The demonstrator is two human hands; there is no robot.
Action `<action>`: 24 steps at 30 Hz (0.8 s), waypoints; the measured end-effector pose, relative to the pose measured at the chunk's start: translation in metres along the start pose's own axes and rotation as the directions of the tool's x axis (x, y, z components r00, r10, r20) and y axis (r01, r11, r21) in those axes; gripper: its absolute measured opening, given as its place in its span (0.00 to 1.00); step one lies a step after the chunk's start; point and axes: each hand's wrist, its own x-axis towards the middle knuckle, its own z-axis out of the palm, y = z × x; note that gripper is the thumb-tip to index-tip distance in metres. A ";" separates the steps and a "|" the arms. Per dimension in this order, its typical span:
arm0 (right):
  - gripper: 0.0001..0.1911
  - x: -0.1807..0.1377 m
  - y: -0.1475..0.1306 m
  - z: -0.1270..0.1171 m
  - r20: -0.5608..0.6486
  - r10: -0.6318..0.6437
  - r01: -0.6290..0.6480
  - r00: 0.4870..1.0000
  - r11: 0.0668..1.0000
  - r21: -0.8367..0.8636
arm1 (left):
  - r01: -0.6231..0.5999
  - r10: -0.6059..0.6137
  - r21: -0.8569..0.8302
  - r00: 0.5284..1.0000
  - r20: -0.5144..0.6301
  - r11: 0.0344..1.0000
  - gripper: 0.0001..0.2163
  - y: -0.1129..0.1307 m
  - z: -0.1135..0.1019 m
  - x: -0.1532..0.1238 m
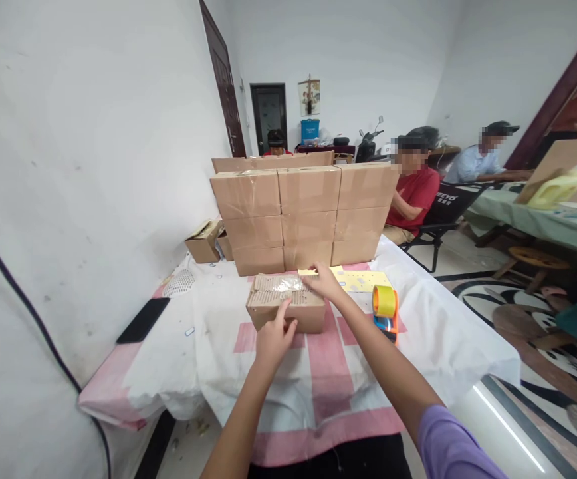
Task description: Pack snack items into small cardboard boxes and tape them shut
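Where the two hands meet: a small brown cardboard box (pixel 285 307) sits on the desk (pixel 328 372), close in front of the person.
Box top: it looks full of little holes, and a shiny clear patch lies on the middle of it.
Left hand (pixel 273 340): it rests on the near front edge of the small brown cardboard box, with one finger pointing up onto the top. Its grip is loose and open, and it has hold of nothing.
Right hand (pixel 324 282): it lies flat on the far right corner of the box top, fingers spread a little. Its grip is open too, pressing down but not closed around anything.
Just right of the box: an orange and yellow tape roller (pixel 385 311) stands on the desk, near the right arm.
Behind the right hand: a flat yellow card sheet (pixel 358 279) lies on the desk.
Further back: a wall of taped brown cardboard boxes (pixel 308 216) is stacked three high.
Left side: a flat black phone (pixel 143 320) lies near the desk edge, and a white mesh thing (pixel 179 283) sits beyond it.
Desk cover: a white cloth with pink squares.
Far right: two other people sit at another table (pixel 532 223).
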 end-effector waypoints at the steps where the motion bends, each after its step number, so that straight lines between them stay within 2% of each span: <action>1: 0.22 -0.009 0.007 -0.001 0.028 -0.022 0.020 0.999 0.998 0.056 | 0.002 -0.002 -0.021 1.000 0.002 1.000 0.26 0.000 0.001 0.000; 3: 0.33 -0.033 0.024 -0.001 0.084 -0.089 0.068 0.992 0.971 0.230 | 0.005 -0.004 -0.073 1.000 0.007 0.997 0.26 -0.001 0.003 -0.002; 6: 0.56 -0.071 0.045 0.002 0.106 -0.224 0.151 0.969 0.871 0.467 | 0.005 -0.005 -0.134 1.000 0.001 0.991 0.26 -0.005 0.009 -0.005; 8: 0.68 -0.092 0.052 0.005 0.089 -0.287 0.220 0.954 0.869 0.444 | 0.001 -0.003 -0.166 1.000 -0.013 0.986 0.27 -0.008 0.013 -0.007; 9: 0.70 -0.101 0.052 0.006 0.071 -0.305 0.253 0.950 0.881 0.399 | -0.006 0.003 -0.183 1.000 -0.020 0.983 0.27 -0.010 0.015 -0.008; 11: 0.68 -0.114 0.050 0.006 -0.003 -0.309 0.294 0.951 0.900 0.321 | -0.038 0.028 -0.226 0.998 -0.047 0.973 0.29 -0.013 0.020 -0.011; 13: 0.60 -0.125 0.047 0.003 -0.109 -0.257 0.278 0.960 0.909 0.310 | -0.081 0.051 -0.270 0.992 -0.116 0.959 0.32 -0.018 0.026 -0.017; 15: 0.54 -0.135 0.046 -0.008 -0.203 -0.158 0.225 0.966 0.901 0.371 | -0.110 0.059 -0.298 0.983 -0.174 0.948 0.34 -0.026 0.033 -0.024; 17: 0.51 -0.142 0.050 -0.030 -0.290 -0.068 0.199 0.955 0.870 0.451 | -0.112 0.065 -0.289 0.984 -0.165 0.951 0.34 -0.038 0.040 -0.032; 19: 0.49 -0.147 0.057 -0.064 -0.433 -0.004 0.224 0.901 0.859 0.460 | -0.104 0.080 -0.247 0.991 -0.106 0.963 0.32 -0.053 0.046 -0.039; 21: 0.50 -0.149 0.071 -0.107 -0.613 0.036 0.240 0.789 0.901 0.361 | -0.117 0.106 -0.195 0.992 -0.068 0.974 0.30 -0.066 0.052 -0.043; 24: 0.53 -0.148 0.110 -0.168 -0.778 0.029 0.118 0.627 0.984 0.132 | -0.163 0.154 -0.118 0.985 -0.083 0.980 0.26 -0.079 0.059 -0.046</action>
